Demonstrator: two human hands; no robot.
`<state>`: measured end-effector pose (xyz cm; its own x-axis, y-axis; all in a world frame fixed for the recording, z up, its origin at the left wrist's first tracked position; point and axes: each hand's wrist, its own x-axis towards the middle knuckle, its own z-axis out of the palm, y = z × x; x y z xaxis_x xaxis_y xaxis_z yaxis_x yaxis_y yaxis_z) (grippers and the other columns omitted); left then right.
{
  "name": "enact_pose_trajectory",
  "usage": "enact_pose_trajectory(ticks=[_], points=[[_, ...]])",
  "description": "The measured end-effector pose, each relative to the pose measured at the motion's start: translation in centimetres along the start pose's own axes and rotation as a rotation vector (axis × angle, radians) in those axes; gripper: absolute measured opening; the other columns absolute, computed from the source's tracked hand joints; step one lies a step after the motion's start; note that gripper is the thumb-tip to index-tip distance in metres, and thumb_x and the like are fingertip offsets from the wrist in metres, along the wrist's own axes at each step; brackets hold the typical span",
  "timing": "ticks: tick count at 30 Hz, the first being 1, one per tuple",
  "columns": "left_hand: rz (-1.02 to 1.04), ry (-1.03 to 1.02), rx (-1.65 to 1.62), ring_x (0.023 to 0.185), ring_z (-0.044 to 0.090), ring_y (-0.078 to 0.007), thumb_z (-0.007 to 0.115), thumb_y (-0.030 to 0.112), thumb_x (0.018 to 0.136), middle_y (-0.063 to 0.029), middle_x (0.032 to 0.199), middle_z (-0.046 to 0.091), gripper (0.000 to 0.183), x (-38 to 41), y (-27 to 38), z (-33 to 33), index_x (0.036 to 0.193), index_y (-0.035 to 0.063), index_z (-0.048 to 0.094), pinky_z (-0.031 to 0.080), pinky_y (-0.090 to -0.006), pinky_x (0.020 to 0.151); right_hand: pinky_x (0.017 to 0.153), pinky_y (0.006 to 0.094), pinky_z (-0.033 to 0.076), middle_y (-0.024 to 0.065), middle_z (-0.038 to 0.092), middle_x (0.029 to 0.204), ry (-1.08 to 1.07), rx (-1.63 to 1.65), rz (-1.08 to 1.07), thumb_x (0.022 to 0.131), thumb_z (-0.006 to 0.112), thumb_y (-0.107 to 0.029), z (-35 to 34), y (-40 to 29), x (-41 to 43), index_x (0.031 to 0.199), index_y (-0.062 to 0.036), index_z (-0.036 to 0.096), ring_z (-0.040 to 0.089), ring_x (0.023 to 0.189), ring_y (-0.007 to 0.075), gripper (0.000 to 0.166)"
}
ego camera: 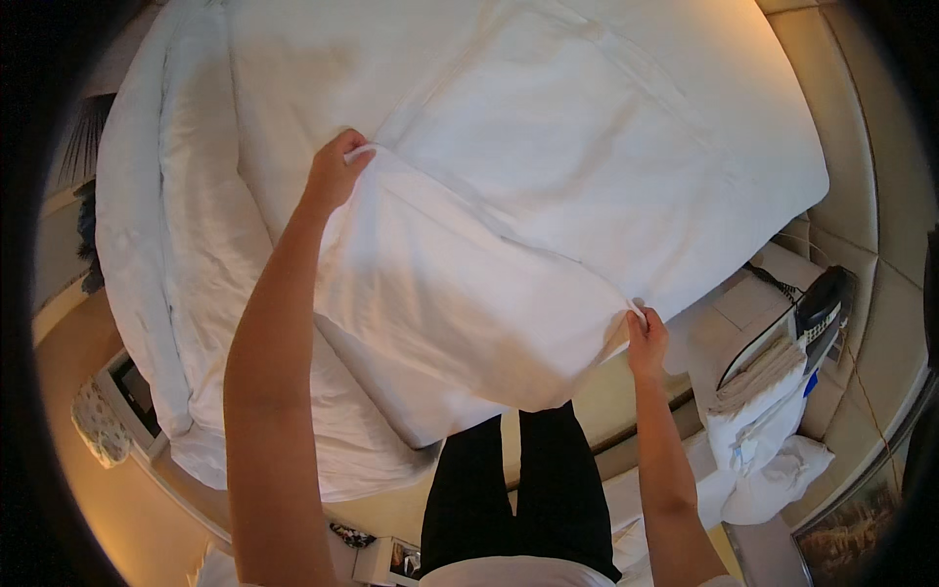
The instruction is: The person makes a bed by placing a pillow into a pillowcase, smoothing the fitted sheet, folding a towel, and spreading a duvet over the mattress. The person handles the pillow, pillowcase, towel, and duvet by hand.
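Note:
A white cloth (455, 286), likely a pillowcase or a folded sheet, stretches between my two hands above a bed. My left hand (336, 169) pinches its far left corner between thumb and fingers. Lower and to the right, my right hand (647, 341) grips the other corner of the same edge. The cloth's near side sags in front of my black trousers. Beneath and beyond it spreads the white-covered mattress (587, 110), creased in places. Along the left, a thick white duvet (202, 183) lies folded back in a long roll.
At the right, a bedside table (733, 308) carries a black corded telephone (821, 301) and a stack of folded white cloths (759, 378). White bundled linen (770, 477) lies below it. A padded headboard (843, 132) lines the right side. A framed picture (843, 536) is at lower right.

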<state>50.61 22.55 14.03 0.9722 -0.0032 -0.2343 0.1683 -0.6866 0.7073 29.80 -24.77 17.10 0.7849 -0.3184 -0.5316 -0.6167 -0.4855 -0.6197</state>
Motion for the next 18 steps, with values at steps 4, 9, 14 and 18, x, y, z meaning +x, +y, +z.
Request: enact_pose_trajectory(ticks=[4, 9, 14, 18], points=[[-0.015, 0.009, 0.053, 0.083, 0.057, -0.0208, 0.062, 0.018, 0.080, -0.0108, 0.083, 0.060, 0.020, 0.1, 0.0, 0.2, 0.087, 0.0012, 0.053, 0.043, -0.0295, 0.074, 0.059, 0.0261, 0.041, 0.0033, 0.055, 0.070, 0.125, 0.081, -0.050, 0.086, 0.057, -0.022, 0.8, 0.9, 0.5, 0.089, 0.0019, 0.056, 0.048, 0.064, 0.0110, 0.025], [-0.195, -0.005, 0.037, 0.083, 0.057, -0.0190, 0.062, 0.034, 0.080, -0.0098, 0.090, 0.063, 0.040, -1.3, -0.5, -0.2, 0.101, 0.0002, 0.060, 0.044, -0.0284, 0.073, 0.062, 0.0281, 0.046, 0.0062, 0.062, 0.083, 0.053, 0.292, 0.205, 0.082, 0.062, -0.020, 0.2, 3.1, 0.8, 0.092, -0.0007, 0.059, 0.056, 0.070, 0.0125, 0.022], [-0.464, -0.425, -0.016, 0.074, 0.056, -0.0139, 0.064, 0.037, 0.077, -0.0060, 0.086, 0.062, 0.044, -4.8, -2.2, -4.0, 0.098, -0.0008, 0.062, 0.044, -0.0268, 0.068, 0.071, 0.0290, 0.048, 0.0020, 0.062, 0.088, -0.151, 0.680, 0.442, 0.077, 0.067, -0.017, 0.5, 5.2, -2.4, 0.091, -0.0045, 0.061, 0.058, 0.073, 0.0121, 0.020], [-0.612, -0.543, -0.093, 0.067, 0.053, -0.0132, 0.062, 0.028, 0.075, -0.0042, 0.077, 0.060, 0.032, -9.7, -8.5, -5.8, 0.088, -0.0011, 0.063, 0.042, -0.0270, 0.063, 0.078, 0.0278, 0.045, 0.0012, 0.062, 0.089, -0.307, 0.701, 0.551, 0.076, 0.068, -0.016, 1.9, 7.0, -6.6, 0.094, -0.0041, 0.062, 0.056, 0.080, 0.0112, 0.022]])
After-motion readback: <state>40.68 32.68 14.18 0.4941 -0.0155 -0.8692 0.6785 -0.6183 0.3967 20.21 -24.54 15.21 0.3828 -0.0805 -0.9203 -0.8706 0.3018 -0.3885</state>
